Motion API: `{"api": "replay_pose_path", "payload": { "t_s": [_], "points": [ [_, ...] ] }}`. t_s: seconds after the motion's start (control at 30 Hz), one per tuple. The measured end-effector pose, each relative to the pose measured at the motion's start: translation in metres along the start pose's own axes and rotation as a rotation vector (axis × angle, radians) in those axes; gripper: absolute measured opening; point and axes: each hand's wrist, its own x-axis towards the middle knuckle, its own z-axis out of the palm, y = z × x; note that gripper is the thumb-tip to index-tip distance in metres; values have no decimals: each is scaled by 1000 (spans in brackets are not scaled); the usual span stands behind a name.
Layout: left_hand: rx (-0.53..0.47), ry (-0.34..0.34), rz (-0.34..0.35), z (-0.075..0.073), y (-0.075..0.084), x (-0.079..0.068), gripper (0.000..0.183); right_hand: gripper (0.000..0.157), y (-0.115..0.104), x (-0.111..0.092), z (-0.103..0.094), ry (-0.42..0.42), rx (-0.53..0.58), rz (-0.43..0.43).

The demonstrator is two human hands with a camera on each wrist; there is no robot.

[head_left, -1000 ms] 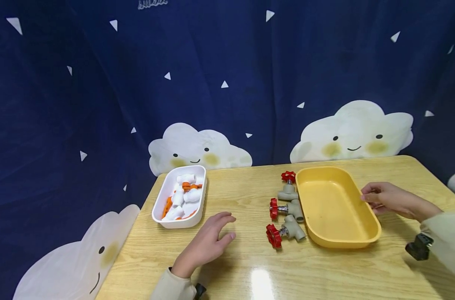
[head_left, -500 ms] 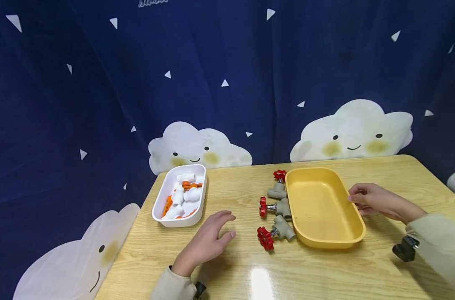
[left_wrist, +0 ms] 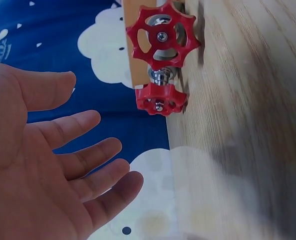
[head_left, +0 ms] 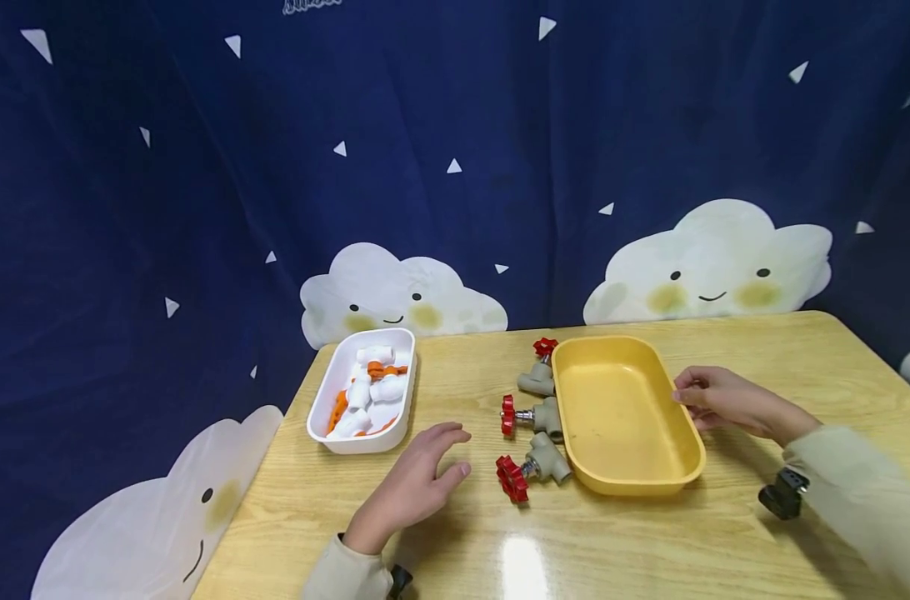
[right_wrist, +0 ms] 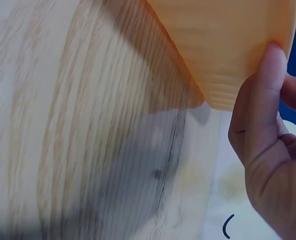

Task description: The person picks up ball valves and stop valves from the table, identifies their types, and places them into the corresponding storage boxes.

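Note:
My right hand [head_left: 727, 404] is at the right rim of a yellow plastic tray [head_left: 691, 490], pinching it; in the right wrist view a fingertip [right_wrist: 273, 60] lies against the tray's outer wall. Nothing is inside the tray. Along its left side lie three grey stop valves with red handwheels: a far one [head_left: 537, 379], a middle one [head_left: 547, 417] and a near one [head_left: 547, 458]. My left hand [head_left: 413, 483] hovers left of them, fingers spread and holding nothing. From the left wrist, two red handwheels [left_wrist: 162, 37] show beyond the fingers.
A white tray [head_left: 406, 417] with white pipe fittings [head_left: 359, 392] and orange pieces [head_left: 338, 410] stands at the back left of the wooden table [head_left: 455, 358]. A dark blue curtain [head_left: 455, 100] with clouds hangs behind the table's far edge.
The yellow tray has slid left with my right hand, and the three valves have shifted left along with it. My left hand has stayed in place.

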Motion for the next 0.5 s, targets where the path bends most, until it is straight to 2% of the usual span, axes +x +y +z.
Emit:
{"api": "replay_pose_path", "payload": {
  "t_s": [0.2,0.5],
  "points": [
    [4,-8,-15,-1,-1,-1,38,31,-5,5,8,-14,28,-21],
    [19,17,-2,-3,-3,0,38,31,-10,8,13,-31,41,-35]
  ]
}}
